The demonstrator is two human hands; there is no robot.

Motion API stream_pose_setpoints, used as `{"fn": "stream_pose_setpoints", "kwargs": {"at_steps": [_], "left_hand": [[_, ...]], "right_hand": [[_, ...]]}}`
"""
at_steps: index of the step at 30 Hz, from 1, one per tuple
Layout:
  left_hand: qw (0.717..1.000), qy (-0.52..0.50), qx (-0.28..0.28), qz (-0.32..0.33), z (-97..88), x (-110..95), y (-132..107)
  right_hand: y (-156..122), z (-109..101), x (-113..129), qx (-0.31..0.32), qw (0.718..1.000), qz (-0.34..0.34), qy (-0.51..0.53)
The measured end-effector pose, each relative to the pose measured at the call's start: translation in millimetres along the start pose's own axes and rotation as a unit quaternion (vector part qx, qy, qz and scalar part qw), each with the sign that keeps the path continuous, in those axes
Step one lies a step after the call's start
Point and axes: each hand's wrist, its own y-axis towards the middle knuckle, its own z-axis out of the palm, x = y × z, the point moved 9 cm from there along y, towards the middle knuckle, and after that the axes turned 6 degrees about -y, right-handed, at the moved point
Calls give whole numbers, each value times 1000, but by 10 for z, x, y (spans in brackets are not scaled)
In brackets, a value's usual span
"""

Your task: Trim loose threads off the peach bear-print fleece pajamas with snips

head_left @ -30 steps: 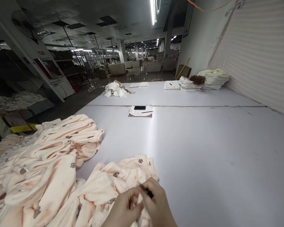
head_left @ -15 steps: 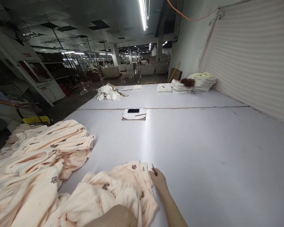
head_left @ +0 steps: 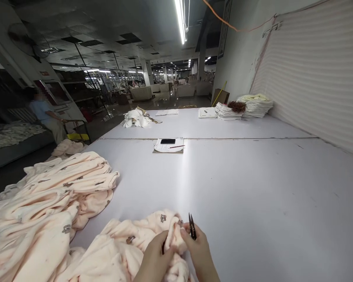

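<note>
Two hands grip a raised fold of a peach fleece garment (head_left: 108, 254) at the table's near edge.
The left hand (head_left: 157, 252) reaches in from below, knuckles turned outward, pinching the bunched cloth between thumb and curled fingers. The right hand (head_left: 197, 244) faces it, forearm slanting up and inward, its thumb pressing the fold's right side while the fingers wrap a pair of black thread snips (head_left: 192, 228), blades pointing up and slightly apart. The garment lies on the pale table (head_left: 252, 196), right of a larger pile of matching printed fleece (head_left: 47, 203).
</note>
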Motion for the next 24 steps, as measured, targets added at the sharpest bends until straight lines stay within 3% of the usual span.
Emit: {"fn": "stream_pose_setpoints", "kwargs": {"at_steps": [3, 7, 12, 17, 20, 24], "left_hand": [[976, -203, 47, -56, 7, 175, -51], [933, -324, 94, -127, 57, 317, -120], [915, -360, 117, -135, 72, 187, -179], [850, -479, 173, -133, 164, -15, -265], [849, -478, 179, -138, 166, -3, -270], [872, -438, 147, -161, 109, 91, -247]], "right_hand": [[122, -173, 74, -59, 995, -36, -70], [20, -197, 276, -35, 985, -90, -144], [-391, -83, 463, 54, 957, -169, -231], [-554, 29, 508, 74, 915, -242, -314], [-554, 68, 516, 58, 905, -243, -344], [-545, 35, 496, 45, 923, -224, -311]]}}
